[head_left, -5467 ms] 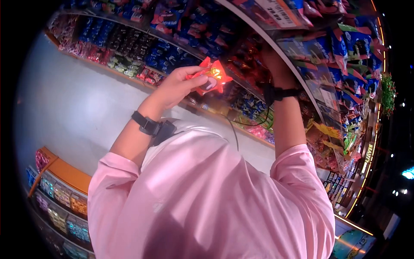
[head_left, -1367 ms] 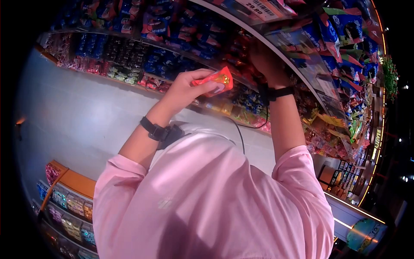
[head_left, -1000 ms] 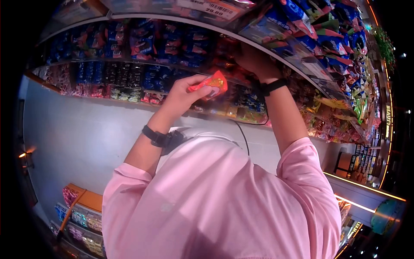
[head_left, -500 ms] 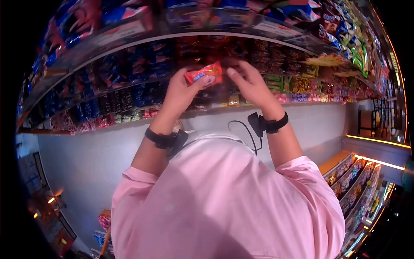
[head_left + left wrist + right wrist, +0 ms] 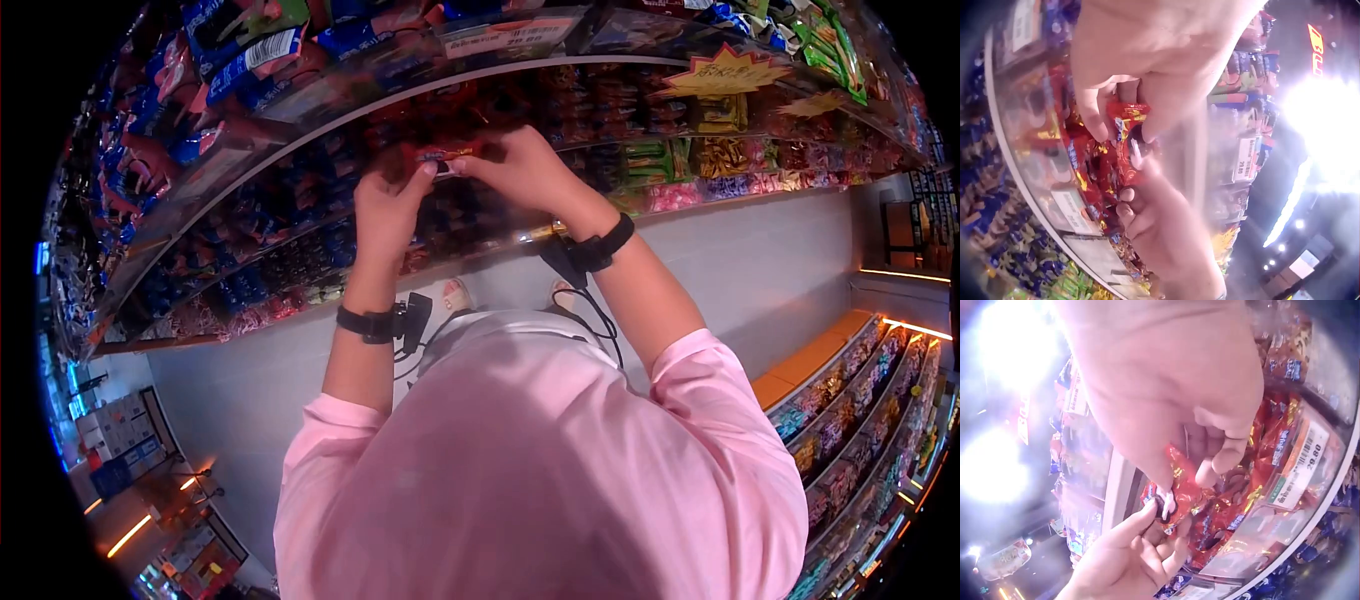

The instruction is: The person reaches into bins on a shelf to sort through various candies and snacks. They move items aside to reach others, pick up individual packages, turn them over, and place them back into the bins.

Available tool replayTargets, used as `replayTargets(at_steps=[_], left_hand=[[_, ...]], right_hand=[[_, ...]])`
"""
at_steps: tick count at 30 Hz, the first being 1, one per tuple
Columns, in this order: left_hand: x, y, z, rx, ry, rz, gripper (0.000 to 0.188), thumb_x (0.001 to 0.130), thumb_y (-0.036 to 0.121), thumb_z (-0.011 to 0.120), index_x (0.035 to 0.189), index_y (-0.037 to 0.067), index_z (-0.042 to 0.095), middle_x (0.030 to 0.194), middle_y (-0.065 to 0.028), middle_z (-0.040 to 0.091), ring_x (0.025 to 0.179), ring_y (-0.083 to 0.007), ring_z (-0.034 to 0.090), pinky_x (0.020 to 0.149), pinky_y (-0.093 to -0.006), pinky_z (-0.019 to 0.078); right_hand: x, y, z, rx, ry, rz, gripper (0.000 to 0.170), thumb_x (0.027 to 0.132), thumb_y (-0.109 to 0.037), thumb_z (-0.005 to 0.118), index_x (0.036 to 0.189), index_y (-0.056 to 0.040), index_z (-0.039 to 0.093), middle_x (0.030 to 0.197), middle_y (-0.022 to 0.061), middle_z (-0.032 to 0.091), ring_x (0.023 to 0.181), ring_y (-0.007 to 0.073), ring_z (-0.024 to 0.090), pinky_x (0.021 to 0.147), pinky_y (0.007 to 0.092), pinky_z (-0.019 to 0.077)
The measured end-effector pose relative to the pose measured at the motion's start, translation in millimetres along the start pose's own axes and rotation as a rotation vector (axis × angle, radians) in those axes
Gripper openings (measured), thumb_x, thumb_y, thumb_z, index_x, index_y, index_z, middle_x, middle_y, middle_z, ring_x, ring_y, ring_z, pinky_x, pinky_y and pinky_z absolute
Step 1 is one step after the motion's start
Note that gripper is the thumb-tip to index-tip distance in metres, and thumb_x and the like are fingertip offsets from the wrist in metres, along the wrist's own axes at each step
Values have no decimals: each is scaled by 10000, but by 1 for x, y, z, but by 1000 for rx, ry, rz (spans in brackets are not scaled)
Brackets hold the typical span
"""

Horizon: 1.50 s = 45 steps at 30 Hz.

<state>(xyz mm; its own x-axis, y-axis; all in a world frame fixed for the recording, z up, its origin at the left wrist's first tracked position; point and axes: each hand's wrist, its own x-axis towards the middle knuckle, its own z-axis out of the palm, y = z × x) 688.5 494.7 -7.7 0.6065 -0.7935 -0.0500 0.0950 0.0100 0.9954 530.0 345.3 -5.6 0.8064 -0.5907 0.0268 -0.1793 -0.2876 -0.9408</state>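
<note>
Both hands hold one small red candy packet [image 5: 447, 158] with gold and blue print, over a shelf bin. My left hand [image 5: 390, 205] pinches one end between thumb and fingers, while my right hand [image 5: 525, 175] pinches the other. In the left wrist view the packet [image 5: 1127, 134] shows a dark and white picture on its front. Right behind it, in the right wrist view, lies a bin of similar red packets [image 5: 1272, 434]. Part of the held packet [image 5: 1175, 503] is covered by the fingers there.
A clear-fronted shelf edge with a price tag [image 5: 510, 38] curves above the hands. Blue packets [image 5: 190, 190] fill bins to the left, green ones [image 5: 655, 160] to the right. A yellow star-shaped sign [image 5: 720, 75] hangs at right. Cables [image 5: 600, 320] dangle from the wrist cameras.
My right hand has come out of the red bin and now grips the packet that my left hand holds throughout. Both hands have moved closer to the bin, and the head view has turned.
</note>
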Motion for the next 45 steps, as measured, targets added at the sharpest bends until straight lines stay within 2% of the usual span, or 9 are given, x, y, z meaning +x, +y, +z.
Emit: replayTargets(at_steps=[6,7,9,18,26,29,32,38,45], left_hand=[[18,3,-38,138,115,217,477,987,26,691,1435,-84,568,1397,-188,681,1255,-232,673,1079,-344,510],[17,5,-41,215,131,236,478,987,27,689,1437,-79,568,1384,-184,686,1246,-229,676,1071,-339,514],[9,12,-43,368,167,267,479,988,28,684,1442,-70,569,1357,-177,698,1228,-222,681,1055,-330,521],[19,-22,-27,292,-69,279,588,944,78,709,1500,30,524,1367,-191,656,1141,-273,708,998,-361,552],[34,-24,-16,533,-183,343,642,986,170,688,1564,28,446,1519,-266,507,1322,-316,626,1033,-384,552],[17,-15,-7,712,-81,350,714,986,217,699,1612,42,402,1511,-276,525,1286,-313,651,1014,-401,559],[8,-1,-2,585,-192,4,768,981,241,714,1642,57,369,1483,-264,557,1250,-289,680,970,-368,567],[15,-16,-3,493,-134,261,682,973,136,728,1591,58,453,1380,-193,633,1015,-211,699,854,-309,556],[-6,-15,20,324,-209,48,590,1013,152,709,1543,27,483,1242,-116,679,930,-130,673,789,-271,537]], right_hand=[[70,-3,13,-206,-4,-234,279,966,-251,719,1152,-45,755,1109,241,748,1036,399,716,921,453,571],[83,2,19,-262,18,-250,303,976,-152,728,1261,-49,706,1118,188,753,1027,284,728,902,409,565],[102,5,23,-359,215,-534,256,986,-158,697,1215,-43,706,1088,199,746,1028,330,715,917,443,556],[121,0,51,-567,336,-494,297,987,-243,657,1192,-35,715,1194,242,710,1117,447,659,986,528,502],[65,0,11,-661,469,-435,260,923,-218,693,1149,-96,737,1101,229,722,952,456,709,839,528,603],[36,0,-16,-987,582,-491,306,836,-203,744,1126,-107,756,1160,152,725,1094,369,674,937,505,555],[25,12,-17,-1169,525,-362,404,797,-266,789,1176,-130,758,1204,121,720,1165,334,629,993,476,489],[29,-6,-19,-1082,479,-531,517,736,-345,835,1217,-170,757,1279,54,714,1246,306,595,1015,457,446],[23,3,-39,-982,343,-566,559,715,-272,808,1258,-173,717,1289,71,708,1305,300,577,1136,497,376]])
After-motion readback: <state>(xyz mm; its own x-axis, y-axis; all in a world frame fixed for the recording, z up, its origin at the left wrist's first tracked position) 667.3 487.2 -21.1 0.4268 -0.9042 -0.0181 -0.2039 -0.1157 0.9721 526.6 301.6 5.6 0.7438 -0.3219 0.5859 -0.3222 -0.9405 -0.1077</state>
